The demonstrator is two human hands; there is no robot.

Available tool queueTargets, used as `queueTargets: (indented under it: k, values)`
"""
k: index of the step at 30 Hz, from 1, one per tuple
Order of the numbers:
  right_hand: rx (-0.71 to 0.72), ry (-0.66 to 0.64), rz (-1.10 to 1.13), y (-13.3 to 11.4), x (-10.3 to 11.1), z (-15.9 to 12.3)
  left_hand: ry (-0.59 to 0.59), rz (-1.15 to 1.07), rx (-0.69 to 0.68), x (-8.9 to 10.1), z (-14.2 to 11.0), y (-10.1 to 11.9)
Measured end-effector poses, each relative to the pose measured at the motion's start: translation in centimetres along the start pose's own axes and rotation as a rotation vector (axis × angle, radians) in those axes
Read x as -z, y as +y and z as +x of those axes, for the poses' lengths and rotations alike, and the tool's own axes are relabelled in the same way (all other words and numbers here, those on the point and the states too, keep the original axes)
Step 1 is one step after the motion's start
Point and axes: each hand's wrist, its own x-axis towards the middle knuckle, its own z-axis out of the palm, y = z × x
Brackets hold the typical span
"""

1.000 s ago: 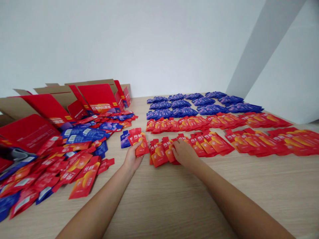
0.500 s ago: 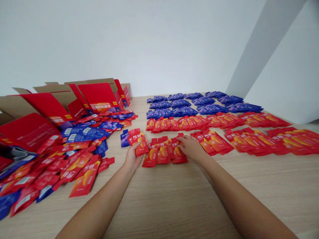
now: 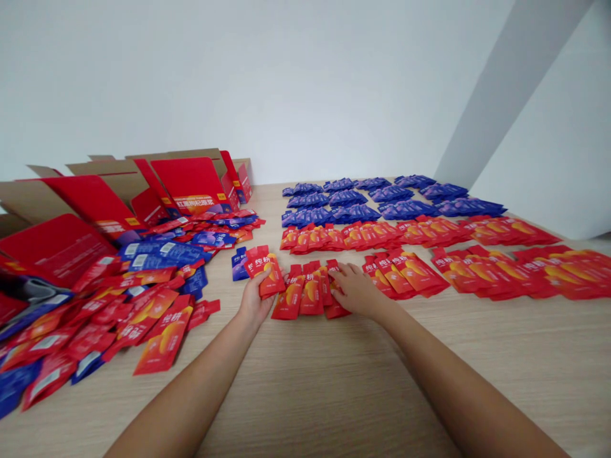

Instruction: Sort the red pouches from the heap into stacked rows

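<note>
Little row of red pouches [image 3: 311, 294] lies on the surface [image 3: 305, 381], right hand [image 3: 358, 291] touching its right end (can't tell if it's actually gripping). Left hand [image 3: 255, 300]'s pinching some red packets [image 3: 270, 278] just left of that, blue pouch [image 3: 238, 264] beside them.

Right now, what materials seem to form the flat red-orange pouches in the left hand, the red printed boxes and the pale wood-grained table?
Flat red-orange pouches in the left hand: smooth plastic or foil film, probably, given thin, flat edges. Red printed boxes: likely cardboard, smooth outside, plain brown inside. Table: matte wood or laminate; its grain fits both.
</note>
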Motion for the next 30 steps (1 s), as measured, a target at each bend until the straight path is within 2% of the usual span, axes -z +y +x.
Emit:
queueTargets:
  k: [5, 9, 15, 20, 23, 26, 28, 30]
  values:
    - [0.001, -0.071, -0.014, -0.5, 0.0, -0.6, -0.015, -0.004, 0.010, 0.2, 0.2, 0.0]
    - [0.036, -0.036, 0.003, -1.0, -0.8, -0.7, -0.008, -0.010, -0.011, 0.4, 0.4, 0.0]
    - [0.003, -0.034, -0.007, -1.4, -1.1, -0.5, 0.031, -0.055, -0.068, 0.3, 0.4, 0.2]
    - [-0.010, 0.029, -0.047, -1.6, -0.8, -0.5, 0.060, -0.069, -0.119, -0.1, 0.1, 0.3]
    - [-0.007, 0.122, -0.038, -1.9, -0.6, -0.5, 0.074, -0.070, -0.117, -0.2, 0.0, 0.3]
    - [0.125, 0.173, 0.013, -2.3, -0.5, -0.6, 0.081, -0.070, -0.107, -0.2, 0.0, 0.3]
    - [0.280, 0.133, 0.042, -2.7, -0.7, -0.7, 0.077, -0.069, -0.109, -0.2, 0.1, 0.3]
    - [0.377, 0.078, 0.044, -2.9, -0.9, -0.8, 0.067, -0.069, -0.114, -0.1, 0.2, 0.2]
